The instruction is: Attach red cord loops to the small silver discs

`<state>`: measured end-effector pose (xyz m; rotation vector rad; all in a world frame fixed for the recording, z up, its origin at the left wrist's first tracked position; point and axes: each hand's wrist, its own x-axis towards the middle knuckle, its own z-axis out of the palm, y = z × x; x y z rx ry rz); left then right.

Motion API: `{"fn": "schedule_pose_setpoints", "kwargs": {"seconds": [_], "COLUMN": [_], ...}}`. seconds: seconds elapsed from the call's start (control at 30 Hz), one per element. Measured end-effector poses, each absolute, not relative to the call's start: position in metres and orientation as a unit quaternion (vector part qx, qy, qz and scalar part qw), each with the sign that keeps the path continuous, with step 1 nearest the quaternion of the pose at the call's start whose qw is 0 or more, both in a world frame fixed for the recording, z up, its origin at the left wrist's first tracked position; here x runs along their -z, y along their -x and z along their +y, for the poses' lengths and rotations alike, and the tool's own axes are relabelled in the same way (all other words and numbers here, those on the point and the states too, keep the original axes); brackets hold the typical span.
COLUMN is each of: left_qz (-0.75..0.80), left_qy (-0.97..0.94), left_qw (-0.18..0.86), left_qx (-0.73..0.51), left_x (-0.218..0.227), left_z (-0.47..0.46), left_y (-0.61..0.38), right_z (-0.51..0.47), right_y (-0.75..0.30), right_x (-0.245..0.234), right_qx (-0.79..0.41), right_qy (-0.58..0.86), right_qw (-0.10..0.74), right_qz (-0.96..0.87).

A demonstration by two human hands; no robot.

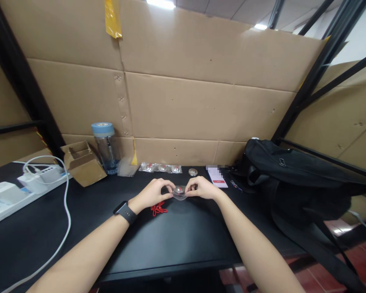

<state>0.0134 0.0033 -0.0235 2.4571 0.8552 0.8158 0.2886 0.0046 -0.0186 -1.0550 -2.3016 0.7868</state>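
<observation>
Between my two hands is a small clear plastic bag (179, 196) with a round, shiny piece marked in red inside it. My left hand (154, 192), with a dark watch on the wrist, pinches the bag's left edge. On the opposite edge, the fingers of my right hand (201, 188) are closed in a pinch. Red knotted cords (159, 208) lie on the black table just below my left hand. Behind my hands, a row of similar bagged round pieces (160, 167) lies by the cardboard wall, and a single round piece (193, 172) sits to their right.
At the left are a white power strip (24, 191) with a cable, an open cardboard box (83, 162) and a blue-lidded bottle (105, 148). Clear bags (127, 167) lie beside the bottle. A phone (216, 176) and a black backpack (295, 171) are at the right.
</observation>
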Motion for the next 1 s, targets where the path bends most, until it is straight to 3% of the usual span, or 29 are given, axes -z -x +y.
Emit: {"fn": "schedule_pose_setpoints", "kwargs": {"seconds": [0.43, 0.73, 1.0], "left_qz": [0.299, 0.434, 0.464], "left_qy": [-0.912, -0.839, -0.838], "left_qw": [0.117, 0.146, 0.071], "left_qx": [-0.255, -0.294, -0.278], "left_x": [0.022, 0.038, 0.040], "left_z": [-0.009, 0.003, 0.006], "left_y": [-0.023, -0.037, -0.043], "right_z": [0.004, 0.011, 0.003], "right_y": [-0.297, -0.287, -0.270], "right_x": [0.017, 0.027, 0.037], "right_qx": [-0.242, -0.207, -0.101], "right_qy": [0.392, 0.477, 0.557], "right_qw": [0.184, 0.204, 0.228], "right_qz": [-0.868, -0.830, -0.792]}}
